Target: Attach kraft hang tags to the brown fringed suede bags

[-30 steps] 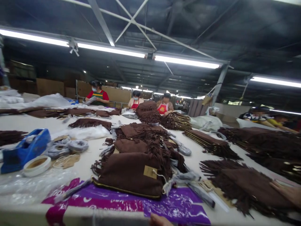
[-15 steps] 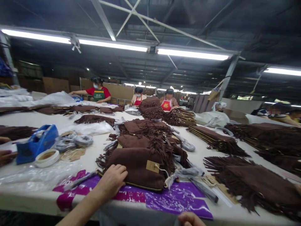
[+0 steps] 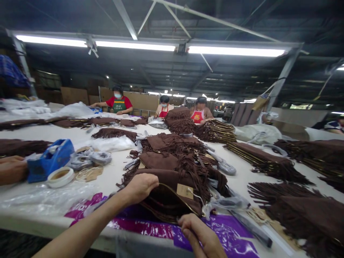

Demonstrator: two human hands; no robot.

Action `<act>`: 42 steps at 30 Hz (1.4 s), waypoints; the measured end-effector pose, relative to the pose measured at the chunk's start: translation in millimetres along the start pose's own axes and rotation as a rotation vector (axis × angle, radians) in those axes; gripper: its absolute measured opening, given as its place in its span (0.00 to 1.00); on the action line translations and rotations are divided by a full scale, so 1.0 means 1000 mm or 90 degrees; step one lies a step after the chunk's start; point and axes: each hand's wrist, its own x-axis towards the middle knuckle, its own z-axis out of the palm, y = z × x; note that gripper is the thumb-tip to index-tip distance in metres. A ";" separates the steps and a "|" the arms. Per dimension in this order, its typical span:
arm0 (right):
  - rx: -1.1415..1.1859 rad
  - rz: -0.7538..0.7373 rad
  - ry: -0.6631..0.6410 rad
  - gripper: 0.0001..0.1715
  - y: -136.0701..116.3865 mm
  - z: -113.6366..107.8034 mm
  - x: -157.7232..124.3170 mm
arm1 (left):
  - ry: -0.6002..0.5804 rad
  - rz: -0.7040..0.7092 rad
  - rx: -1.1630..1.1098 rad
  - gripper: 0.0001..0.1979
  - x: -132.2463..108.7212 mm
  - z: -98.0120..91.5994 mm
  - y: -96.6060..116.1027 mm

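A brown bag [image 3: 172,199] with fringes lies on a purple sheet [image 3: 228,238] at the near edge of the worktop [image 3: 113,175]. The mouth of the bag is pulled open. The left hand [image 3: 141,186] has its grip closed on the upper edge of the mouth and lifts it. The right hand [image 3: 201,234] has its grip closed on the lower edge, close to the person. A paper tag [image 3: 185,191] hangs on the bag's right side. Behind the bag more bags [image 3: 172,150] lie in a pile, touching it. To the left stand a blue tape dispenser [image 3: 51,160] and a tape roll [image 3: 60,176], and a co-worker's hand [image 3: 12,169] rests just beside the dispenser. Three people [image 3: 119,104] work at the far end.
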 end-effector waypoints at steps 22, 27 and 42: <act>-0.024 0.134 -0.128 0.13 -0.025 -0.033 0.052 | 0.053 0.227 0.050 0.10 -0.021 0.013 0.058; -0.036 0.185 -0.135 0.13 -0.015 -0.046 0.057 | -0.041 0.075 -0.158 0.18 0.005 0.049 0.061; -0.215 0.155 -0.076 0.13 -0.005 -0.058 0.064 | -0.108 0.120 -0.277 0.25 0.058 0.087 0.055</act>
